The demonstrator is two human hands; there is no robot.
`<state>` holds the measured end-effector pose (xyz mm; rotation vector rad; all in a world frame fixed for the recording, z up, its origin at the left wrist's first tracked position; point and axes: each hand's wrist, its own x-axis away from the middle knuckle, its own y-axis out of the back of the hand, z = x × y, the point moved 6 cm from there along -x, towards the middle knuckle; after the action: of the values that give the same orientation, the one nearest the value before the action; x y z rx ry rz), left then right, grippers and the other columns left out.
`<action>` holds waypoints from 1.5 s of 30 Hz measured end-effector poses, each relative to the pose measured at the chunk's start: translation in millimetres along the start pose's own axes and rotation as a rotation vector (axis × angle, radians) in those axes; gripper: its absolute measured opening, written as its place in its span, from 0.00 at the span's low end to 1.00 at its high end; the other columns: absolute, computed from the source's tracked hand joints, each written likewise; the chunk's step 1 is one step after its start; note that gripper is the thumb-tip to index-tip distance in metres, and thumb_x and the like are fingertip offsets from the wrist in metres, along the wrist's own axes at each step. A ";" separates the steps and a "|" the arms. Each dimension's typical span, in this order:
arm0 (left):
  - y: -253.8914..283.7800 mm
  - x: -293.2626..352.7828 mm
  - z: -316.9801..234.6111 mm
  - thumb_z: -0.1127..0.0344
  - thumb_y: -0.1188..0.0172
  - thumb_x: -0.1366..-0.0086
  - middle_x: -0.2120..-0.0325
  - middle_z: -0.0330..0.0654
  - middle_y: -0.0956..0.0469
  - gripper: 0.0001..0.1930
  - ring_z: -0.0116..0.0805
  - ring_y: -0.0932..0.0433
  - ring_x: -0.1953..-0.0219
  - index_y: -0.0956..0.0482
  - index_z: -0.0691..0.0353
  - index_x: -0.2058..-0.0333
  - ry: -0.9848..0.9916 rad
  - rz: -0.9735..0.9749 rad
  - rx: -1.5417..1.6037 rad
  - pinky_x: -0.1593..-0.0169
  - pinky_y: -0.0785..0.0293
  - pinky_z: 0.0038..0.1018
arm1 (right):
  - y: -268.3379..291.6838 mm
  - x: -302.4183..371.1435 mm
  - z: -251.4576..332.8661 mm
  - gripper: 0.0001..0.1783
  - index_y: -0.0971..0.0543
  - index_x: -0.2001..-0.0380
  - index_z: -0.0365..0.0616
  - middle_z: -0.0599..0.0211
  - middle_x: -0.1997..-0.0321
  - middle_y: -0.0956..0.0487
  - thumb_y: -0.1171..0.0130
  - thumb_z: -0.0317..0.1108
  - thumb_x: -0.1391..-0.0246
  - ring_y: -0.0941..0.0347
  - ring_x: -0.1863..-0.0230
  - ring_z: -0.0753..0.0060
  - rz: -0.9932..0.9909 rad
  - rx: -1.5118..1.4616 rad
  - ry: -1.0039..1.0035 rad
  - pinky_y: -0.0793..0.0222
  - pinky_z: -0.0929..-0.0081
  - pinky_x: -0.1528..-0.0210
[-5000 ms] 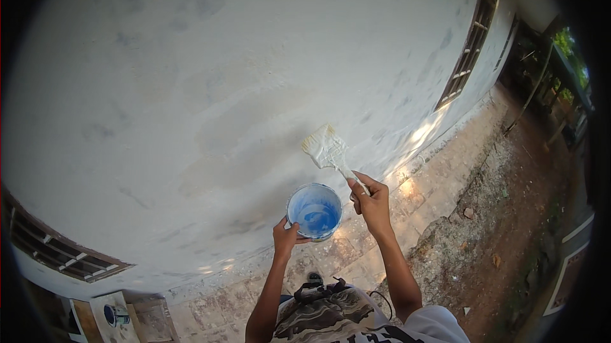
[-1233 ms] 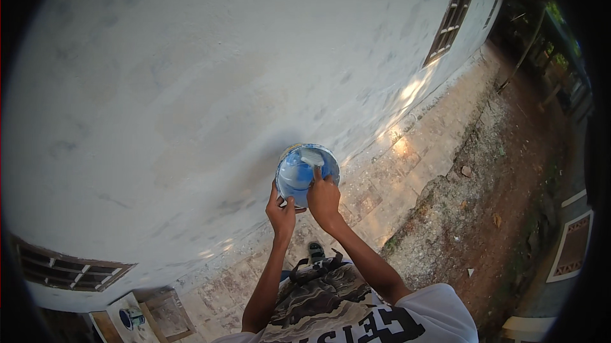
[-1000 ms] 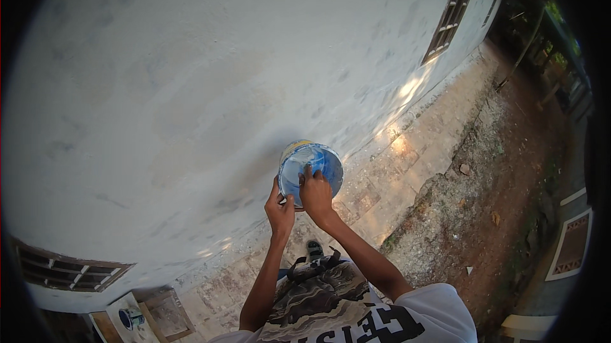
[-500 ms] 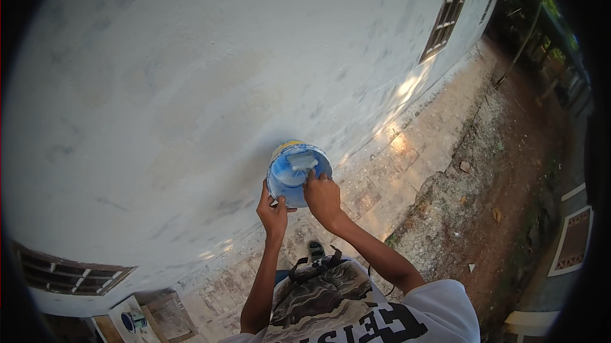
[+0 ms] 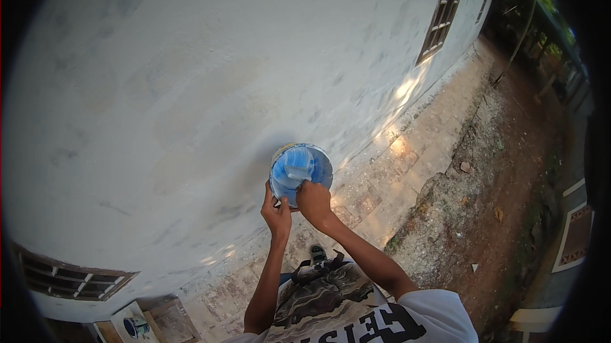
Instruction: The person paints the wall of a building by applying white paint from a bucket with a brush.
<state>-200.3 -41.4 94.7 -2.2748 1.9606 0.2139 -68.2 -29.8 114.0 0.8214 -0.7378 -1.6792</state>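
Note:
A round blue bucket [image 5: 323, 166], its inside streaked with white, is tilted so that its mouth faces me, close to the wall. My left hand [image 5: 277, 218] grips it at the lower left, thumb over the rim and fingers along the outside. At the bucket's mouth, my right hand [image 5: 314, 203] is closed around the handle of a wide, whitish paintbrush [image 5: 296, 173]. The brush head lies inside the bucket against its blue wall. My right fist hides the handle and part of the lower rim.
A tall whitish wall [image 5: 191, 101] with grey patches fills the left and far side. Barred windows [image 5: 443, 12] are set in it. Along its foot runs a worn tiled walkway [image 5: 363, 200], edged by rubble and reddish soil [image 5: 503, 171]. A small tub [image 5: 135, 326] stands at lower left.
My right hand has drawn the brush down and slightly left within the bucket. The bucket's mouth has turned a little more toward me; my left hand keeps its hold.

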 end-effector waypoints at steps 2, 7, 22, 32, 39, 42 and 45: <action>-2.5 -1.5 -11.4 0.87 0.53 0.39 0.55 0.53 0.22 0.34 0.37 0.20 0.59 0.45 0.63 0.33 0.042 0.005 0.041 0.67 0.13 0.30 | 6.9 -2.2 1.2 0.12 0.21 0.74 0.37 0.45 0.78 0.21 0.45 0.35 0.45 0.21 0.74 0.42 0.006 -0.026 -0.013 0.24 0.52 0.70; -7.5 -1.7 -29.6 0.87 0.52 0.39 0.52 0.52 0.24 0.35 0.36 0.20 0.59 0.45 0.62 0.33 0.060 -0.039 0.005 0.64 0.13 0.30 | 24.4 -12.1 9.4 0.12 0.20 0.69 0.36 0.43 0.78 0.21 0.46 0.35 0.43 0.21 0.75 0.42 -0.145 -0.006 -0.091 0.25 0.52 0.71; 4.9 -2.7 2.3 0.86 0.56 0.38 0.53 0.55 0.24 0.35 0.39 0.19 0.63 0.50 0.63 0.32 0.093 -0.013 0.054 0.66 0.13 0.32 | 0.1 -17.0 12.1 0.12 0.19 0.67 0.38 0.46 0.76 0.21 0.42 0.37 0.47 0.22 0.76 0.45 0.108 0.051 0.328 0.25 0.55 0.72; 6.0 17.9 23.9 0.86 0.52 0.39 0.54 0.56 0.23 0.35 0.41 0.19 0.60 0.47 0.64 0.33 0.206 0.013 0.051 0.69 0.13 0.31 | -9.7 21.1 -24.9 0.11 0.20 0.71 0.38 0.47 0.80 0.21 0.43 0.36 0.46 0.21 0.76 0.47 -0.096 0.166 -0.068 0.24 0.57 0.74; 2.8 24.6 33.2 0.86 0.51 0.39 0.55 0.54 0.23 0.34 0.36 0.20 0.62 0.44 0.63 0.34 0.089 0.060 -0.084 0.69 0.13 0.29 | -37.9 35.2 -41.5 0.13 0.19 0.74 0.37 0.44 0.76 0.20 0.43 0.38 0.47 0.21 0.72 0.43 0.174 0.012 -0.068 0.24 0.54 0.68; 5.1 21.2 38.9 0.86 0.51 0.39 0.55 0.56 0.23 0.35 0.38 0.19 0.61 0.45 0.63 0.33 0.145 0.083 -0.022 0.69 0.13 0.30 | -27.7 22.0 -46.4 0.14 0.17 0.71 0.38 0.45 0.75 0.20 0.43 0.38 0.46 0.21 0.71 0.41 0.222 -0.093 -0.029 0.24 0.52 0.65; 13.5 20.4 43.3 0.86 0.51 0.38 0.55 0.57 0.23 0.35 0.40 0.19 0.60 0.46 0.62 0.33 0.212 0.034 0.011 0.69 0.13 0.30 | 1.5 15.9 -36.3 0.13 0.17 0.68 0.39 0.46 0.76 0.21 0.44 0.38 0.44 0.22 0.72 0.42 0.096 -0.102 -0.072 0.25 0.53 0.68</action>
<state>-211.6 -55.0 48.1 -2.3433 2.0938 -0.0366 -40.6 -48.0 92.1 0.6474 -0.7241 -1.6526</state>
